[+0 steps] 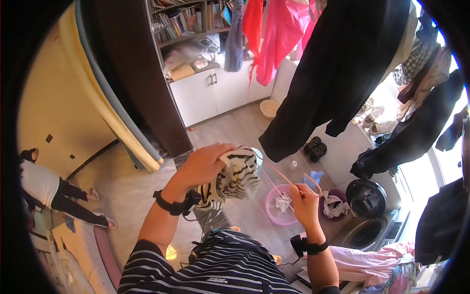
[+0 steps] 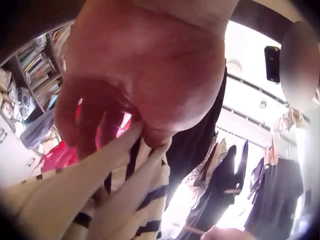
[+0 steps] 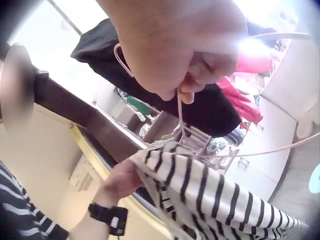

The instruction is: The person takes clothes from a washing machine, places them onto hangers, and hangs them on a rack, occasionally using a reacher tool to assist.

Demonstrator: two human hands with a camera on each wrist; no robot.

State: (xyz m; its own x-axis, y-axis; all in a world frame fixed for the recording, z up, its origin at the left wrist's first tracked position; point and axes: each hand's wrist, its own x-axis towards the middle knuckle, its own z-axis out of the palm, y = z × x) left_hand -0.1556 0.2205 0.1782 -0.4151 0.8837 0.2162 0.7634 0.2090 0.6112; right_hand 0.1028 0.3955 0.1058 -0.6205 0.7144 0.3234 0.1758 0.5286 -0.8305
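Observation:
A white garment with black stripes (image 1: 239, 176) hangs in front of the person's body. My left hand (image 1: 203, 165) grips its pale edge, and in the left wrist view the thumb and fingers pinch the bunched cloth (image 2: 152, 195). To the right, my right hand (image 1: 305, 203) holds a thin pink clothes hanger (image 3: 180, 112) near its hook, with the fingers curled round the wire. One arm of the hanger runs down to the garment's opening in the right wrist view, while another stretches out beside the cloth. Part of the hanger is hidden by the fabric.
Black trousers (image 1: 328, 73) and other laundry hang overhead. On the floor stand a pink basin (image 1: 268, 208) with white cloth in it and black slippers (image 1: 315, 149). A front-loading washing machine (image 1: 364, 232) is at the right; another person (image 1: 41, 181) is at the left.

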